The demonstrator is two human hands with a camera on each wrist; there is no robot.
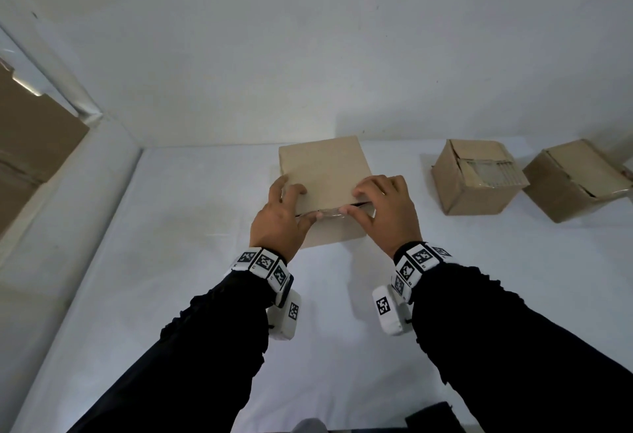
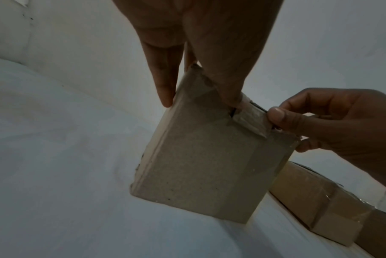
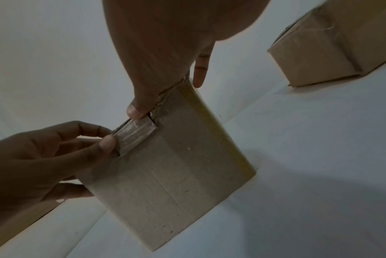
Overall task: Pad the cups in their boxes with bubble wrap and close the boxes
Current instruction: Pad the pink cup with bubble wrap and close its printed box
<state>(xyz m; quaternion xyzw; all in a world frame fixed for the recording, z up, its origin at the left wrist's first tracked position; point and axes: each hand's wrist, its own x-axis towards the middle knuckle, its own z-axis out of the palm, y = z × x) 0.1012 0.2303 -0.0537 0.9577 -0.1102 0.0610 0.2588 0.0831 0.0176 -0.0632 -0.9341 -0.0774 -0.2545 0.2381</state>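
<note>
A closed brown cardboard box (image 1: 325,168) stands on the white table, mid-back. Both hands hold its near top edge. My left hand (image 1: 306,202) has fingers curled on the lid and its thumb on a taped tuck tab (image 1: 329,212) at the front. My right hand (image 1: 352,200) grips the same edge, thumb on the tab's other end. In the left wrist view, the left thumb (image 2: 236,101) presses the tab (image 2: 249,120). The right wrist view shows the right thumb (image 3: 136,111) at the tab (image 3: 134,137). No cup or bubble wrap shows.
Two more cardboard boxes (image 1: 476,175) (image 1: 575,179) with loosely shut, taped flaps sit at the back right. A wrap roll (image 1: 61,83) and flat cardboard (image 1: 30,144) lean at the far left. A white wall stands right behind the boxes.
</note>
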